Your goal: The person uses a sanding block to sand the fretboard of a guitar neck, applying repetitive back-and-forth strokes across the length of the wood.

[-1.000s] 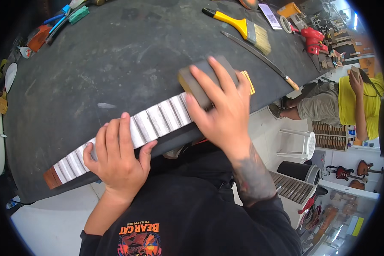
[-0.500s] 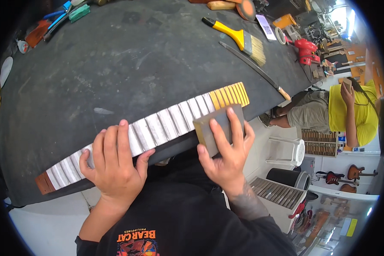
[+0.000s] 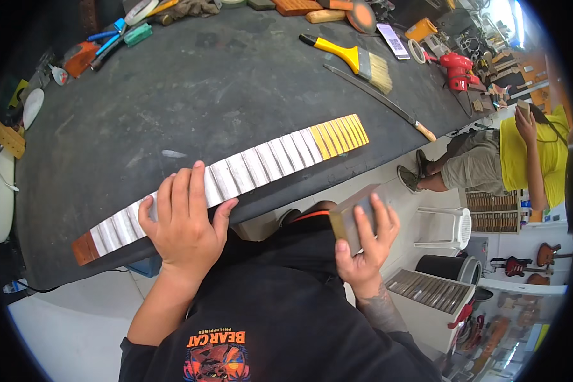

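Note:
A long guitar fretboard [image 3: 254, 168] lies slantwise along the near edge of the dark bench. White tape covers the spaces between its frets, yellow tape those at the right end, and bare reddish-brown wood shows at the left end. My left hand [image 3: 188, 226] grips it left of the middle, fingers stretched over the tape and thumb along the near edge. Off the bench's edge, apart from the fretboard, my right hand [image 3: 370, 248] holds a sanding block [image 3: 345, 223], a greyish-brown rectangular block. Its underside is hidden from me.
On the bench [image 3: 235, 83] beyond the fretboard lie a yellow-handled paintbrush [image 3: 350, 56] and a long file [image 3: 382, 99] with a wooden handle. A red power tool [image 3: 457, 71] stands far right. Near a white stool [image 3: 449, 228], another person in a yellow shirt [image 3: 531, 156] holds a block.
My right hand has lifted the sanding block off the fretboard's right part and drawn it right and toward me. My left hand keeps its place on the fretboard. The whole view has shifted slightly.

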Demonstrator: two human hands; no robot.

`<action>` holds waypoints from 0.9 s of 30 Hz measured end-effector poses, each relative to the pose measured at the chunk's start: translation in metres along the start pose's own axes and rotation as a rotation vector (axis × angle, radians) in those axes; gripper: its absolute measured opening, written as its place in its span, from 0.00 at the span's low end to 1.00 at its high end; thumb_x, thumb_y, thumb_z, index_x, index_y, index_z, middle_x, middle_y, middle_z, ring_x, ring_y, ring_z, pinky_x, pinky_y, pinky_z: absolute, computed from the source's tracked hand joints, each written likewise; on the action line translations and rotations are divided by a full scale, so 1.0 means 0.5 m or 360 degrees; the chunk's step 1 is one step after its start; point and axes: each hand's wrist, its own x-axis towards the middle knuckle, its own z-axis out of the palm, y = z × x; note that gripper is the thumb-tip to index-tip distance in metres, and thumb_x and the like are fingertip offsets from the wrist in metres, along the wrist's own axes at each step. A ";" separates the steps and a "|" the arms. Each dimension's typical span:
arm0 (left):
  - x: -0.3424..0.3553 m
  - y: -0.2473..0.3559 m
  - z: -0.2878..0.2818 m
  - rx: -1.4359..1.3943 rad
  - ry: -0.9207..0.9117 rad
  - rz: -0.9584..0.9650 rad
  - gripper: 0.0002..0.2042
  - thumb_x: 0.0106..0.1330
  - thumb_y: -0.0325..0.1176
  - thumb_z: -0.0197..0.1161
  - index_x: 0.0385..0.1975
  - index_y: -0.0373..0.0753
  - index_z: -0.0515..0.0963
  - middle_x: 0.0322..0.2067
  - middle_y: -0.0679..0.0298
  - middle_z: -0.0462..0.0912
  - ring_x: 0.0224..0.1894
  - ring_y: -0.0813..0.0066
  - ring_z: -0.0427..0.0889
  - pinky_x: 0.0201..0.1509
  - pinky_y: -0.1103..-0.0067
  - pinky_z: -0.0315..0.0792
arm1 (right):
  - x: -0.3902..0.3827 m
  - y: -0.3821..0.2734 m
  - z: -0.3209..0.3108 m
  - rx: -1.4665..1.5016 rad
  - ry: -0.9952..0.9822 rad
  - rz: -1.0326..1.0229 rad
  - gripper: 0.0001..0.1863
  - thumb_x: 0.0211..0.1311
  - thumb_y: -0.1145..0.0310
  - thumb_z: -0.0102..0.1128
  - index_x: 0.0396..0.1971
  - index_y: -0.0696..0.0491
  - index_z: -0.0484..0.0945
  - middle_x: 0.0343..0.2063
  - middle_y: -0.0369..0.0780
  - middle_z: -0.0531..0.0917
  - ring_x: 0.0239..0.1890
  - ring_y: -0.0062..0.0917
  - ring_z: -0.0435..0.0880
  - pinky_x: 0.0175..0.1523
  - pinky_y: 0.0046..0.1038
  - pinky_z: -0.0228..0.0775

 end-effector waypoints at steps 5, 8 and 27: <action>0.003 0.003 -0.007 -0.0017 0.0021 0.0017 0.32 0.67 0.52 0.68 0.66 0.38 0.75 0.58 0.63 0.79 0.62 0.63 0.75 0.69 0.55 0.56 | 0.018 0.043 0.032 -0.0083 0.0156 0.0040 0.37 0.59 0.59 0.71 0.67 0.58 0.74 0.71 0.57 0.66 0.67 0.56 0.65 0.71 0.54 0.59; 0.003 0.000 -0.014 -0.0110 0.0013 0.0040 0.34 0.66 0.52 0.70 0.67 0.37 0.74 0.58 0.62 0.79 0.62 0.62 0.75 0.70 0.53 0.57 | -0.004 0.075 0.035 -0.0089 0.0136 0.0174 0.37 0.59 0.60 0.71 0.67 0.57 0.75 0.70 0.56 0.68 0.67 0.55 0.66 0.71 0.53 0.58; -0.007 -0.106 -0.100 -0.0358 -0.0170 0.0109 0.31 0.54 0.42 0.79 0.56 0.35 0.79 0.51 0.56 0.83 0.55 0.54 0.79 0.62 0.63 0.68 | 0.110 0.237 0.087 -0.0292 0.0302 0.0131 0.39 0.66 0.49 0.69 0.75 0.43 0.68 0.77 0.50 0.61 0.76 0.63 0.55 0.76 0.63 0.45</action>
